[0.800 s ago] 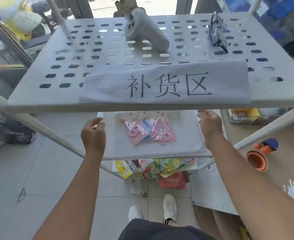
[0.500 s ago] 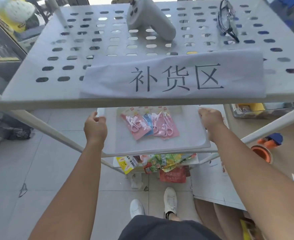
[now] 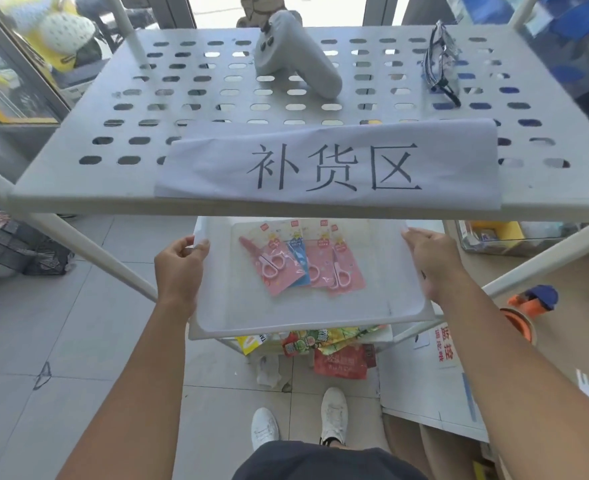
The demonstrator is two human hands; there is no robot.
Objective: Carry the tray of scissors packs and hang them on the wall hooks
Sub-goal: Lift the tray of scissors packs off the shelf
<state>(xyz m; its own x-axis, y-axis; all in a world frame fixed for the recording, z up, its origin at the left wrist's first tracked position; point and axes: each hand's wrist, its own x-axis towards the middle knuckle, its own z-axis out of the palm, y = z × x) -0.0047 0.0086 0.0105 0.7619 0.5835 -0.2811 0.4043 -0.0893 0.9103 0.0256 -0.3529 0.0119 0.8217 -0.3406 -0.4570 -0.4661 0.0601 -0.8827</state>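
Observation:
A white tray (image 3: 286, 317) sits just under the perforated top shelf of a white rack. Several scissors packs (image 3: 300, 261), pink and one blue, lie fanned out in its middle. My left hand (image 3: 180, 268) grips the tray's left rim and my right hand (image 3: 431, 261) grips its right rim. The tray's near edge sticks out past the rack's lower shelf, towards me. Its far edge is hidden under the top shelf.
The top shelf (image 3: 113, 133) carries a paper sign (image 3: 327, 164), a grey controller (image 3: 296, 57) and folded glasses (image 3: 440, 64). Snack bags (image 3: 331, 344) lie on the lowest shelf. An orange tape dispenser (image 3: 525, 313) rests on a table at right. My feet stand on grey floor tiles.
Both hands went from beside the tray to closed on its rims, and the tray has slid out towards me.

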